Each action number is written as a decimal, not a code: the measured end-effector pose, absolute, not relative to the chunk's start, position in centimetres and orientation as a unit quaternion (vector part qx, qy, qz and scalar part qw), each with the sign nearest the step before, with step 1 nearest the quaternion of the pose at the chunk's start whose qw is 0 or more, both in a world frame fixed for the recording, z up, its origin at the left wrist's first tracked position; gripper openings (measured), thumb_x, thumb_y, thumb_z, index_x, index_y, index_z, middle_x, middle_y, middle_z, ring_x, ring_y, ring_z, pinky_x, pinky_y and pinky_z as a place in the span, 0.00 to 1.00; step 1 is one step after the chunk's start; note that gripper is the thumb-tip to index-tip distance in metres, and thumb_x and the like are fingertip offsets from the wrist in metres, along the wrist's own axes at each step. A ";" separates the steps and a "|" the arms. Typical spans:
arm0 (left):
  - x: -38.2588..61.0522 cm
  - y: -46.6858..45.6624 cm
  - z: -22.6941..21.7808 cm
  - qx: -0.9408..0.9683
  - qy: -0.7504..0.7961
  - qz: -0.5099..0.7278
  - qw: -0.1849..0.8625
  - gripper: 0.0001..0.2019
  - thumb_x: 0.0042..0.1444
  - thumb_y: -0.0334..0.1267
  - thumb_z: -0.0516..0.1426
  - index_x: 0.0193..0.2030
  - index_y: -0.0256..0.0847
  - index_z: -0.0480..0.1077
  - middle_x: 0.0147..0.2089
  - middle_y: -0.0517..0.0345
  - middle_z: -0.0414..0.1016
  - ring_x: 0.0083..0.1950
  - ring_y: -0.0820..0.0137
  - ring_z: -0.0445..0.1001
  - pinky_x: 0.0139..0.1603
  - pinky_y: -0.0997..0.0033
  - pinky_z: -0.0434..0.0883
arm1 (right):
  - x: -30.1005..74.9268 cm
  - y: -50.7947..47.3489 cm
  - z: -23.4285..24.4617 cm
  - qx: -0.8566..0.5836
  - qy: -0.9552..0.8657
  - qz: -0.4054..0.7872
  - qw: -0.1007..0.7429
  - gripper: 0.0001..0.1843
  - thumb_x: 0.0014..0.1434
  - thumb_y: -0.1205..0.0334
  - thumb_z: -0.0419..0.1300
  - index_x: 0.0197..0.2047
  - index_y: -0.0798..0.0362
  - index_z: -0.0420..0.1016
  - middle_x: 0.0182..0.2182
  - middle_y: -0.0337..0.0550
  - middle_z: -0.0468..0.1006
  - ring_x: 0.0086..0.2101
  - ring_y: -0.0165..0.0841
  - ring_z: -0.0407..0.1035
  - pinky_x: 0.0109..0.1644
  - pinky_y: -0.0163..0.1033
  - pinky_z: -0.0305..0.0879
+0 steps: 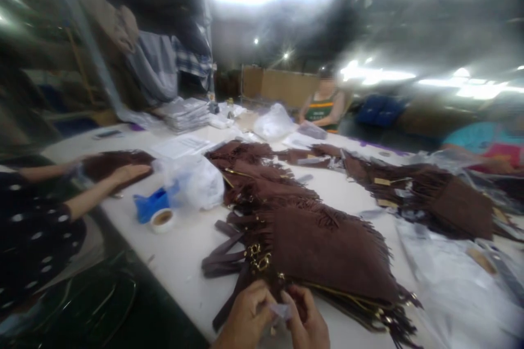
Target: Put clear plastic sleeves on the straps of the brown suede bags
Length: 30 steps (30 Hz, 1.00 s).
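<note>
My left hand [244, 316] and my right hand [305, 319] meet at the bottom edge, fingers pinched together on a small pale scrap [281, 311], perhaps clear plastic; blur hides what it is. Just beyond them lies a stack of brown fringed suede bags [327, 245] with gold clasps [258, 257] and dark straps [223, 259] on the white table [184, 251].
More brown fringed bags [450, 196] spread across the table. A blue tape dispenser [153, 204], a tape roll [162, 220] and a white plastic bag [200, 182] lie left. A co-worker's arm [102, 185] reaches in from the left; other people sit at the far side.
</note>
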State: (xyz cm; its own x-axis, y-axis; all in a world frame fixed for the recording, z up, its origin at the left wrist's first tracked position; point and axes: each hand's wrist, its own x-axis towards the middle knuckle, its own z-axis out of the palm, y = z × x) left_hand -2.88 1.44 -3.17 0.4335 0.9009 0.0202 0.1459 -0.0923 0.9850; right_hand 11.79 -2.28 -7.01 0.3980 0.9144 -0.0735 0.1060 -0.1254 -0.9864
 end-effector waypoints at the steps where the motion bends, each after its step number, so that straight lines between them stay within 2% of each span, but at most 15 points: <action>1: -3.4 1.4 -2.9 0.663 0.397 0.340 0.536 0.12 0.58 0.41 0.57 0.26 0.39 0.72 0.33 0.56 0.71 0.37 0.66 0.71 0.38 0.71 0.63 | 11.8 -2.4 -6.8 -0.657 -0.398 0.360 0.530 0.25 0.51 0.36 0.60 0.39 0.49 0.74 0.30 0.42 0.78 0.28 0.36 0.71 0.30 0.36 0.66; 5: -5.0 1.0 -1.3 0.701 0.398 0.312 0.503 0.09 0.59 0.39 0.56 0.29 0.39 0.72 0.33 0.57 0.70 0.37 0.66 0.70 0.38 0.70 0.61 | 11.4 -3.1 -5.3 -0.675 -0.447 0.282 0.515 0.19 0.54 0.41 0.61 0.38 0.49 0.74 0.30 0.42 0.77 0.26 0.34 0.69 0.32 0.36 0.66; 7: -5.2 0.7 -0.3 0.712 0.402 0.298 0.492 0.09 0.60 0.37 0.55 0.29 0.40 0.72 0.33 0.57 0.70 0.37 0.66 0.70 0.39 0.70 0.61 | 11.1 -3.1 -4.7 -0.635 -0.446 0.359 0.519 0.19 0.56 0.41 0.59 0.37 0.50 0.74 0.27 0.39 0.75 0.23 0.31 0.66 0.27 0.34 0.64; 10: -4.8 0.1 0.5 0.722 0.376 0.295 0.500 0.11 0.62 0.37 0.53 0.30 0.41 0.73 0.35 0.55 0.72 0.40 0.66 0.71 0.42 0.70 0.62 | 10.8 -2.3 -4.0 -0.552 -0.397 0.545 0.491 0.22 0.55 0.38 0.59 0.32 0.51 0.71 0.20 0.33 0.66 0.18 0.26 0.58 0.17 0.31 0.54; 13: -4.6 -0.9 0.2 0.695 0.371 0.317 0.529 0.12 0.62 0.40 0.54 0.31 0.41 0.74 0.36 0.54 0.74 0.41 0.65 0.71 0.44 0.70 0.63 | 11.0 -1.4 -3.2 -0.496 -0.356 0.642 0.464 0.21 0.53 0.43 0.64 0.28 0.53 0.68 0.18 0.29 0.60 0.17 0.22 0.51 0.17 0.28 0.47; 17: -6.2 -1.9 -1.9 0.592 0.423 0.352 0.588 0.13 0.59 0.46 0.57 0.31 0.38 0.75 0.37 0.53 0.75 0.40 0.64 0.72 0.42 0.69 0.64 | 11.6 -1.0 -2.5 -0.469 -0.311 0.698 0.443 0.20 0.54 0.46 0.65 0.28 0.53 0.65 0.17 0.26 0.56 0.16 0.20 0.44 0.18 0.29 0.44; 24: -9.3 -2.7 -6.5 0.436 0.507 0.350 0.656 0.21 0.49 0.55 0.64 0.29 0.34 0.72 0.27 0.55 0.76 0.27 0.71 0.67 0.30 0.72 0.58 | 10.2 -1.3 -1.7 -0.450 -0.273 0.706 0.475 0.19 0.53 0.47 0.67 0.34 0.54 0.70 0.20 0.27 0.56 0.18 0.21 0.46 0.21 0.30 0.50; 30: -8.9 -2.7 -7.9 0.368 0.498 0.329 0.713 0.26 0.40 0.59 0.67 0.27 0.35 0.70 0.29 0.49 0.80 0.27 0.69 0.73 0.30 0.72 0.61 | 9.8 -1.4 -1.7 -0.451 -0.282 0.700 0.477 0.14 0.57 0.51 0.65 0.37 0.53 0.72 0.22 0.30 0.60 0.20 0.23 0.53 0.25 0.31 0.55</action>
State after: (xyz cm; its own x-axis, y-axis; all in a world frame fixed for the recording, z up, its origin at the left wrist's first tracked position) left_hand -8.86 -2.72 -7.90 0.2876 0.8354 -0.4684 -0.1020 0.5130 0.8523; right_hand 9.83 -1.39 -1.68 -0.1386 0.9218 -0.3619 -0.4137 -0.3860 -0.8245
